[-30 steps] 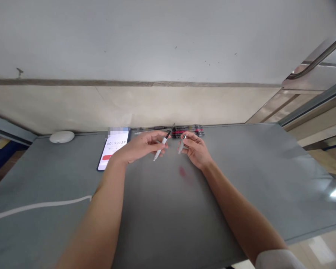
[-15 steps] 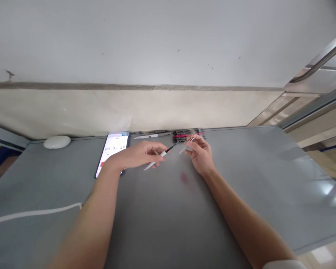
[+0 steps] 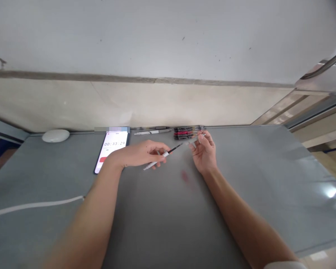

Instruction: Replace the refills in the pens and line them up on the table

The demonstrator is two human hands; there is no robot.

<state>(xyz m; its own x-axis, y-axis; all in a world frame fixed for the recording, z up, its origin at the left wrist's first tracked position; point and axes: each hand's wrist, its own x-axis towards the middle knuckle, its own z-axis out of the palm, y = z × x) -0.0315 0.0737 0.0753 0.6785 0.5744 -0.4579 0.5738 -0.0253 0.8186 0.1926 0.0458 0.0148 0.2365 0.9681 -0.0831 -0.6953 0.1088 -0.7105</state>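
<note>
at mid-frame my left hand (image 3: 144, 152) has its grip pinched closed on the white pen barrel (image 3: 151, 164), refill (image 3: 176, 148) bare, and my right hand (image 3: 206, 154) pinches a pale tube (image 3: 191, 141); both look light, stiff and slick, so i'd hold them mid-length, off the slender refill.

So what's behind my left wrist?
The phone, with its timer digits in view. Your left wrist covers the screen's lower right, so what's there can't be seen.
</note>
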